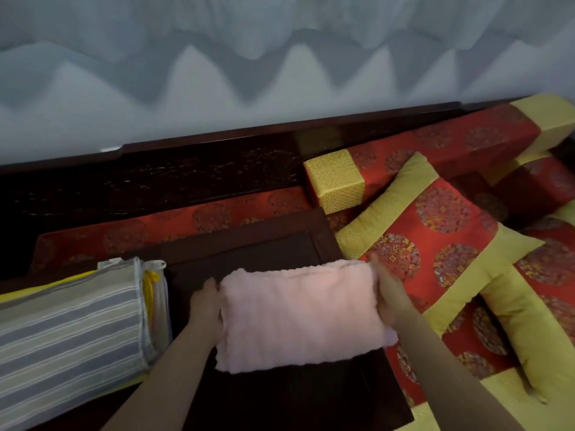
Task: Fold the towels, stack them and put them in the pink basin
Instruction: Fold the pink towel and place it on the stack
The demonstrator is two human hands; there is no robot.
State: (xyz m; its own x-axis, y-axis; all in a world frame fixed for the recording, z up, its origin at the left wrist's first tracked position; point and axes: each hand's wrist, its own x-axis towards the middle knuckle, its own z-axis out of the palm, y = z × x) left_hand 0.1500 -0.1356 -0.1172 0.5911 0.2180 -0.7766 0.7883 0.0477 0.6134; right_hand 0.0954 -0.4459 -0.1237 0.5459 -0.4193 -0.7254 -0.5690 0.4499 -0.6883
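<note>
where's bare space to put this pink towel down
Bare dark tabletop lies beyond the pink towel, between the striped bolster and the red-and-yellow cushion; another bare strip runs along the near edge. Farther right is crowded with cushions.

Left hand (203,301) and right hand (389,293) grip the folded pink towel (298,315) by its ends; dark wooden table (249,250) beneath.
</note>
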